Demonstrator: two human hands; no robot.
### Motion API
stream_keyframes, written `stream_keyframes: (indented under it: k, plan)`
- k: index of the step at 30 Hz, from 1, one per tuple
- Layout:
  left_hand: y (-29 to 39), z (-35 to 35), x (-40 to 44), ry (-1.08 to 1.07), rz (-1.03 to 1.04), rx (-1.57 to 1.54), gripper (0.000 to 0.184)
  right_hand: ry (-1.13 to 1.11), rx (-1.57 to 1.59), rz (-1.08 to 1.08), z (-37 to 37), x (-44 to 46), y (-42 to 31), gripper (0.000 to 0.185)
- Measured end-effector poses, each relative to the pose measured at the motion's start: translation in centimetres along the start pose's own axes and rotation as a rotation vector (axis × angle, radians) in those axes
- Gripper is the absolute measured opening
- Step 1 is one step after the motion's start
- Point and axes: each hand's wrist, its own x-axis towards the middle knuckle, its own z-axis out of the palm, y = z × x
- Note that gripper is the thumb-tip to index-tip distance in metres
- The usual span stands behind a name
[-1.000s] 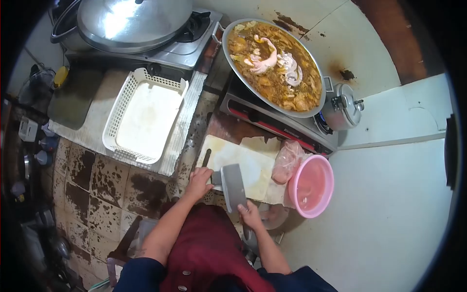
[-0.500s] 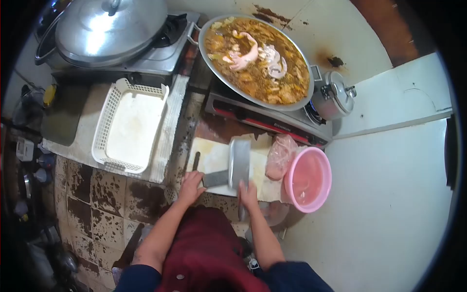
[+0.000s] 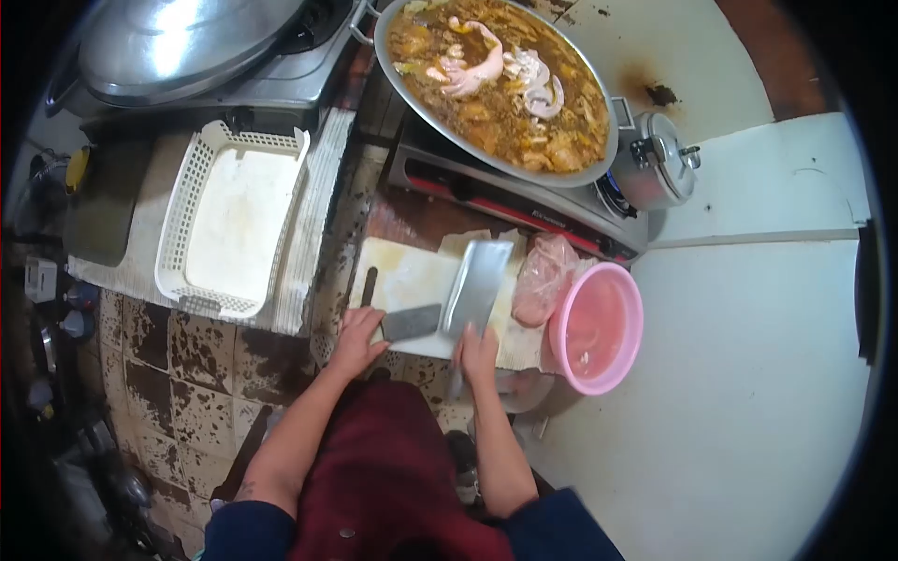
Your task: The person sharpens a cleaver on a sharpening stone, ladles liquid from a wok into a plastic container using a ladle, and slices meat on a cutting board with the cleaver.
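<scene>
My right hand (image 3: 478, 352) is closed around the handle of a wide cleaver (image 3: 479, 282). The broad steel blade points away from me, leaning right, its left edge close beside the right end of a dark grey sharpening stone (image 3: 412, 323). I cannot tell whether blade and stone touch. The stone lies across the near part of a white cutting board (image 3: 412, 271) with a dark handle slot at its left. My left hand (image 3: 356, 342) grips the stone's left end at the board's near left corner; its fingertips are partly hidden.
Right of the board are a plastic bag of pinkish contents (image 3: 545, 280) and a pink basin (image 3: 608, 378) with liquid. Behind, a large pan of brown stew (image 3: 561, 154) sits on a stove (image 3: 505, 206), beside a pressure cooker (image 3: 655, 164). A white basket (image 3: 238, 220) stands on the left counter.
The cleaver's blade has swung, its far end tipping to the right, and it has slid off the stone's right end. My left hand stays at the stone. The camera view has shifted slightly.
</scene>
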Motion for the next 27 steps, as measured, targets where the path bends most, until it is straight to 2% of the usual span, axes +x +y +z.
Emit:
stream_keyframes:
  k: [1,4,6,7,8,9,10,12,14,17,19,20,22,24,27]
  plan:
    - [-0.3,0.0,0.3,0.006,0.003,0.002,0.058,-0.139,0.033,0.041,-0.7,-1.7,-1.3,0.023]
    - [-0.8,0.7,0.0,0.011,0.002,0.011,0.061,-0.36,0.21,0.17,-0.6,-7.1,0.3,0.022]
    - [-1.2,1.0,-0.1,0.014,0.009,0.011,0.061,-0.218,0.027,-0.013,0.1,-2.6,1.9,0.026]
    - [-1.2,1.0,-0.1,0.013,0.006,0.019,0.06,-0.131,-0.008,0.067,0.5,0.3,0.0,0.027]
    - [-0.9,0.9,-0.3,0.01,-0.002,0.0,0.06,-0.001,-0.012,-0.103,0.9,2.6,-1.6,0.029]
    - [-0.7,0.9,-0.2,0.008,-0.009,-0.02,0.059,0.125,0.111,-0.066,1.5,4.4,-2.2,0.028]
    - [-0.6,0.6,-0.1,0.014,-0.005,-0.037,0.059,0.12,0.34,-0.019,1.6,4.4,-2.8,0.029]
    - [-0.8,0.4,0.2,0.034,0.014,-0.036,0.058,-0.149,0.021,-0.012,-0.5,-0.3,-1.9,0.021]
    - [-0.7,0.4,-0.1,0.019,0.001,-0.047,0.058,-0.336,0.106,0.039,-0.8,-6.6,-0.6,0.023]
    - [-0.9,0.5,-0.2,0.033,0.007,-0.044,0.059,-0.321,0.085,0.005,-0.6,-4.6,0.5,0.031]
    - [-0.8,1.1,-0.4,0.043,0.011,-0.053,0.059,-0.032,-0.102,-0.17,0.1,1.8,-0.4,0.028]
    - [-0.5,0.9,-0.5,0.042,0.012,-0.057,0.06,0.327,-0.306,-0.301,1.2,5.9,2.0,0.028]
    - [-0.6,0.5,-0.1,0.041,0.024,-0.044,0.06,0.176,0.227,-0.13,0.3,3.3,-3.3,0.024]
    - [-0.8,0.8,-0.1,0.046,0.026,-0.026,0.06,-0.047,0.146,0.006,-1.6,-2.1,-3.8,0.02]
    - [-0.8,0.7,-0.2,0.054,0.033,-0.048,0.061,-0.282,0.141,0.093,-2.8,-8.5,-1.6,0.022]
